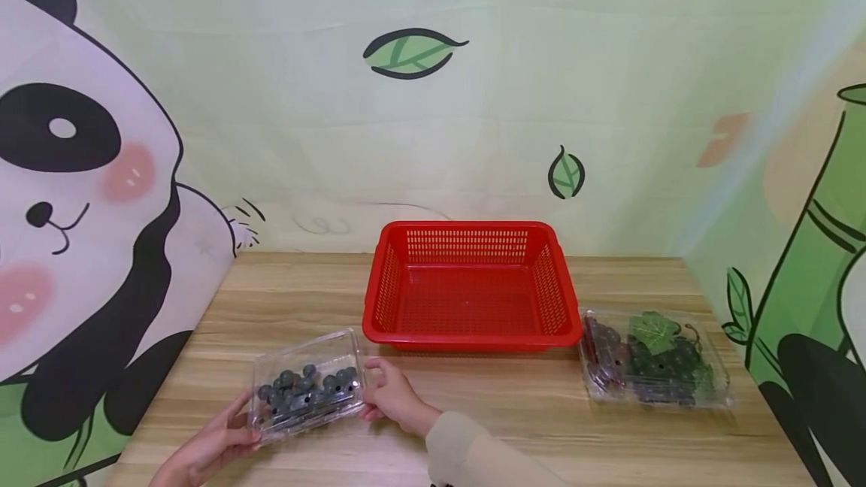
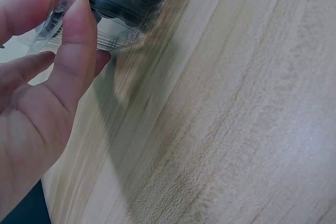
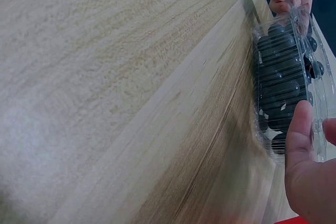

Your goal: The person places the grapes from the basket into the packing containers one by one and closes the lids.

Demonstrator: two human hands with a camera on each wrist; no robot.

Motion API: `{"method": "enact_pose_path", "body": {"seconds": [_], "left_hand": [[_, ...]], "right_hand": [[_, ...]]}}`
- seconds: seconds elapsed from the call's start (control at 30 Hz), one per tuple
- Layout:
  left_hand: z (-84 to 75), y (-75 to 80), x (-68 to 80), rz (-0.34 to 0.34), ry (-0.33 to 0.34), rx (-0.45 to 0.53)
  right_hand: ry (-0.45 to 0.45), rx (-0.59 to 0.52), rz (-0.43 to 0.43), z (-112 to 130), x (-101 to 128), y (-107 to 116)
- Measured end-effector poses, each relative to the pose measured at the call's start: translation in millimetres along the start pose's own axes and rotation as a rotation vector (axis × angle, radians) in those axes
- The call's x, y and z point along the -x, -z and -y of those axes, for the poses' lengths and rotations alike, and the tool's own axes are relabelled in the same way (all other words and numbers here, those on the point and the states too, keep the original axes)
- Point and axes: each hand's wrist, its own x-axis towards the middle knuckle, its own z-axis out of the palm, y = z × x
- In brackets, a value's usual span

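A clear plastic clamshell box point(image 1: 313, 359) with dark blue, round, grape-like fruit inside is at the table's front left, slightly slanted. My left hand point(image 1: 215, 442) grips its left end, thumb on the near side. At the opposite end my right hand point(image 1: 398, 400) holds the box between thumb and fingers. In the left wrist view, the left hand point(image 2: 50, 85) pinches the plastic rim. The right wrist view shows the right thumb lying along the ribbed side of the box point(image 3: 278, 85), with the lid edge beside it.
A red perforated plastic basket point(image 1: 473, 340) stands at the back centre of the wooden table point(image 1: 494, 427). To its right lies another clear clamshell box point(image 1: 652, 359) with dark grapes and a green leaf point(image 1: 654, 331). A panda-printed cloth point(image 1: 473, 119) hangs behind.
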Motion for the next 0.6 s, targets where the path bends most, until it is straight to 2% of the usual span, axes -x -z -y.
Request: {"method": "enact_pose_path", "body": {"seconds": [0.33, 0.6], "left_hand": [[0.9, -2.5, -0.2, -0.028, 0.014, 0.025], [-0.3, -1.7, -0.1, -0.008, 0.021, 0.045]], "right_hand": [[0.048, 0.054, -0.009, -1.6, -2.3, -1.7], [0.073, 0.089, -0.030, -2.1, -2.3, -4.0]]}}
